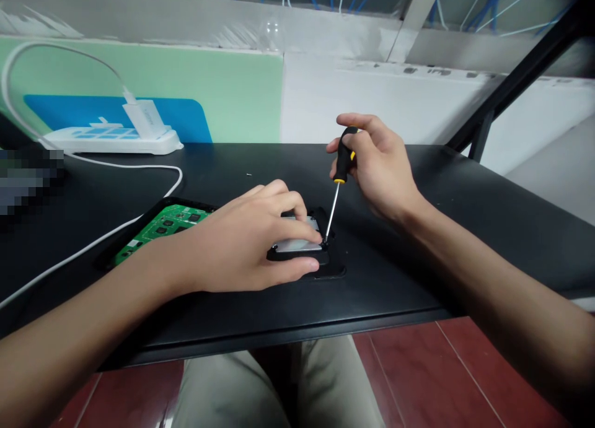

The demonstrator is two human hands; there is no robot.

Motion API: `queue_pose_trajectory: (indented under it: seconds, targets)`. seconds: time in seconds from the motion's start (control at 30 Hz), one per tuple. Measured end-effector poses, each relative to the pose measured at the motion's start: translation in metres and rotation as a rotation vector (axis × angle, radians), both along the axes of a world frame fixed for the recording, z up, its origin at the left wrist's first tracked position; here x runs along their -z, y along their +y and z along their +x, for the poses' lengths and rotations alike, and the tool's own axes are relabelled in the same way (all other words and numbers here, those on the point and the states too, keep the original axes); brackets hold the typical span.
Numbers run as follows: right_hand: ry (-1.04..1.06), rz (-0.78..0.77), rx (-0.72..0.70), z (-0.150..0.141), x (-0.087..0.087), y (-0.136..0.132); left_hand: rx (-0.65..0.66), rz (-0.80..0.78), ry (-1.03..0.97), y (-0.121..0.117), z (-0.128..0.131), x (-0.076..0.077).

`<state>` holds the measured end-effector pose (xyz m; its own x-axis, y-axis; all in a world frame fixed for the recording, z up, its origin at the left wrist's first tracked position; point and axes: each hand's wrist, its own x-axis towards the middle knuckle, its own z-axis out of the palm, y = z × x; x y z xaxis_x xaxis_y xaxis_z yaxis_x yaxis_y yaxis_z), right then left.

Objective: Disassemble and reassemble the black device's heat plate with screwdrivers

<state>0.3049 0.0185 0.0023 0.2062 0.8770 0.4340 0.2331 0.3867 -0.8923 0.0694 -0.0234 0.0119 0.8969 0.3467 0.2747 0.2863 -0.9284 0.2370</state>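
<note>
A black screwdriver with yellow bands (344, 158) is gripped by its handle in my right hand (381, 165). Its shaft slants down, and the tip meets the corner of a silver plate (297, 246) in a black casing (335, 268). Over that casing lies my left hand (246, 239), its index finger on the plate near the tip and its thumb along the front edge. A green circuit board (162, 227) in a black housing shows beyond my left wrist. My left hand hides whether housing and casing join.
A small screw (249, 174) lies on the black table (395, 285). At the back left stands a white power strip (116, 144) with a plugged-in charger (145, 119). Its white cable (88, 248) runs across the left side. A black diagonal bar (515, 75) rises at the right.
</note>
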Motion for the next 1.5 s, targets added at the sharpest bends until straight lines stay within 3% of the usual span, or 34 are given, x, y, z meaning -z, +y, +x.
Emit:
queue_pose_trajectory:
  seconds: [0.8,1.5]
  targets:
    - [0.023,-0.002,-0.053,-0.009,-0.007,-0.011,0.003,0.023,0.053,-0.001,0.002,-0.002]
    - [0.010,0.023,-0.011,-0.009,-0.010,-0.014,0.030,0.045,0.063,-0.001,0.001,-0.003]
